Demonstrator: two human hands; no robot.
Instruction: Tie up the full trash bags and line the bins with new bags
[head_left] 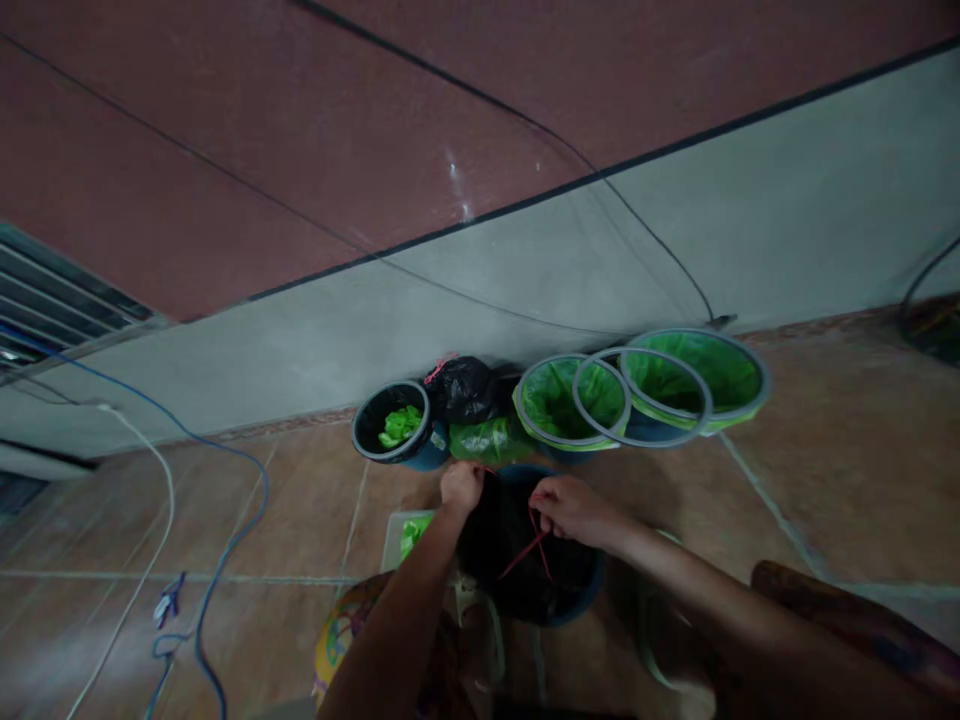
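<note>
In front of me stands a dark blue bin (592, 590) with a black garbage bag (487, 550) in it. My right hand (566, 508) is closed over the bag's right side, pinching a thin red drawstring (526, 554) whose ends hang down over the black plastic. On the far left edge of the bag, my left hand (463, 485) is closed too, and a bit of red string shows beside its fingers. The bag's inside is too dark to make out.
Along the wall are a bin with green plastic inside (401, 425), a tied black bag (466, 390), and two green-lined bins (571, 400) (694, 372). A loose grey ring (705, 400) overlaps their rims. A blue hose (264, 490) and white cable (171, 490) cross the tiled floor at left.
</note>
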